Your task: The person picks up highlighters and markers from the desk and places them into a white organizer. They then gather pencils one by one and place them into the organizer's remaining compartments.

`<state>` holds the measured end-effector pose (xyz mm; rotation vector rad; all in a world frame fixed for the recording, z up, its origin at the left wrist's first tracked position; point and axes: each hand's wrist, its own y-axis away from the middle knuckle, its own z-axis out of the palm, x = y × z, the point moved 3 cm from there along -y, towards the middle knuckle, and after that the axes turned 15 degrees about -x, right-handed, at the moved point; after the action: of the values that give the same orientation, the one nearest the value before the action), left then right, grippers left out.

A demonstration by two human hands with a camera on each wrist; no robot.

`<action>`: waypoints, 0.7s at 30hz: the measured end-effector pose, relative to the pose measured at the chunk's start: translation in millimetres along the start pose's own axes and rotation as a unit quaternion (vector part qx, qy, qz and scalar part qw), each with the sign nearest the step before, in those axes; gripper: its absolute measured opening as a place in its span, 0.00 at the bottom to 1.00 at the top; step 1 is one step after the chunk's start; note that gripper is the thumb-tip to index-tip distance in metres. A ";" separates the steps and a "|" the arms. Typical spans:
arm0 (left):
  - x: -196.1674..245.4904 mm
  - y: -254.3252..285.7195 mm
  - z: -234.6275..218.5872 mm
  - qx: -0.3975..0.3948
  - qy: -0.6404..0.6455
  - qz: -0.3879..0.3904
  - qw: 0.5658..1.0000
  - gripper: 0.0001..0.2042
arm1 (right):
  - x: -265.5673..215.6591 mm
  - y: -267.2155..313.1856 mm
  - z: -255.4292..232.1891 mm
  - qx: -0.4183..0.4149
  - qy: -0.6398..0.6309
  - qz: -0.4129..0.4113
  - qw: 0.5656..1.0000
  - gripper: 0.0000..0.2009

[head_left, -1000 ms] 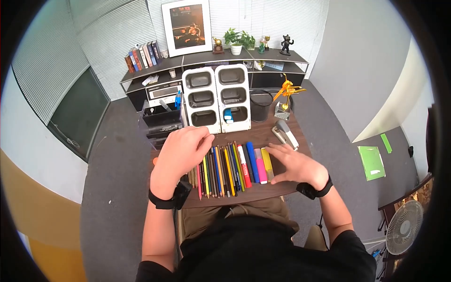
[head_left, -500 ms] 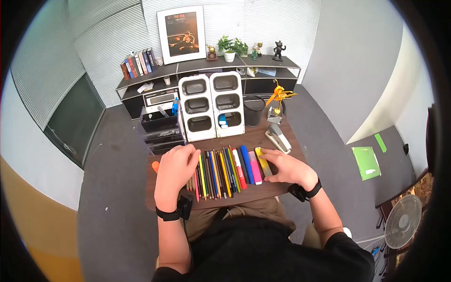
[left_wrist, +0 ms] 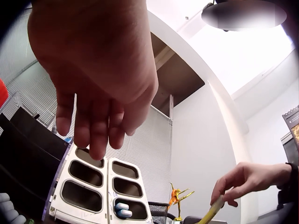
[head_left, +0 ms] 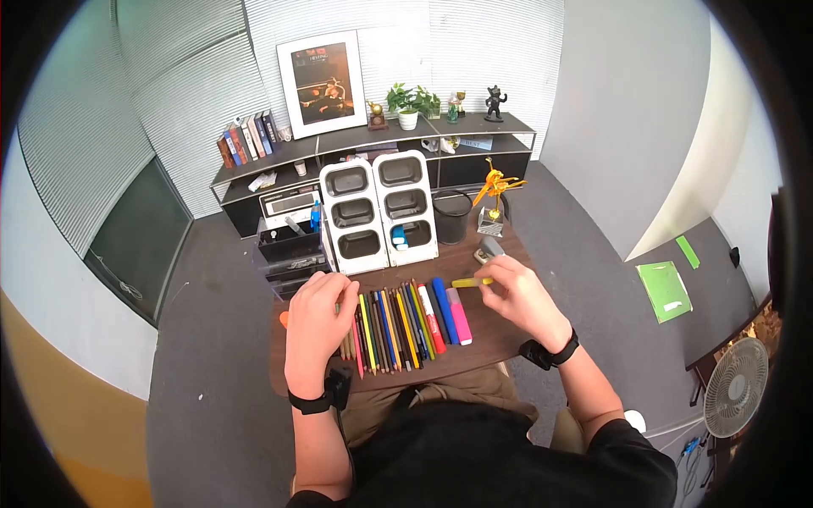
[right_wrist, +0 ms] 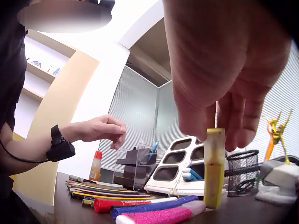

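The right hand (head_left: 528, 303) pinches one end of a yellow highlighter (head_left: 468, 283), lifted off the table; in the right wrist view the yellow highlighter (right_wrist: 214, 170) hangs upright between thumb and fingers. Left of it lies a row of pens and pencils, with a pink highlighter (head_left: 459, 318), a blue marker (head_left: 445, 310) and a red marker (head_left: 431, 320) at its right end. The left hand (head_left: 320, 320) hovers over the row's left end, fingers loosely bent and holding nothing; the left wrist view shows the left hand (left_wrist: 96, 74) with its fingers hanging loose.
A white rack (head_left: 378, 261) with several dark bins stands behind the row, blue-and-white items in one bin. Left of it is a dark desk organizer (head_left: 292, 246). A mesh basket (head_left: 451, 222), a stapler (head_left: 489, 247) and an orange figurine (head_left: 494, 190) stand on the right.
The right hand has taken hold of the yellow highlighter, which has left the row's right end and turned sideways. The left hand has lowered slightly and stays near the row's left end.
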<state>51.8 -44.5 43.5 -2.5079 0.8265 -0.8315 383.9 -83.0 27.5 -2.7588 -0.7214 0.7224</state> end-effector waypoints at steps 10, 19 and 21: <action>11.6 8.7 -24.7 -0.024 -0.015 -0.041 0.999 0.10 | -19.4 -69.2 -6.4 0.110 0.051 -0.084 0.989 0.09; 23.0 7.9 -30.4 -0.042 0.002 -0.046 0.998 0.11 | 11.7 -87.9 47.1 0.078 0.065 -0.080 0.992 0.08; 25.5 7.9 -31.5 -0.046 0.010 -0.049 0.998 0.10 | 16.7 -89.0 53.5 0.090 0.062 -0.080 0.991 0.08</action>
<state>45.2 -71.6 73.9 -2.6441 0.7700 -0.8688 333.4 5.6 1.9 -2.5234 -0.7982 0.5480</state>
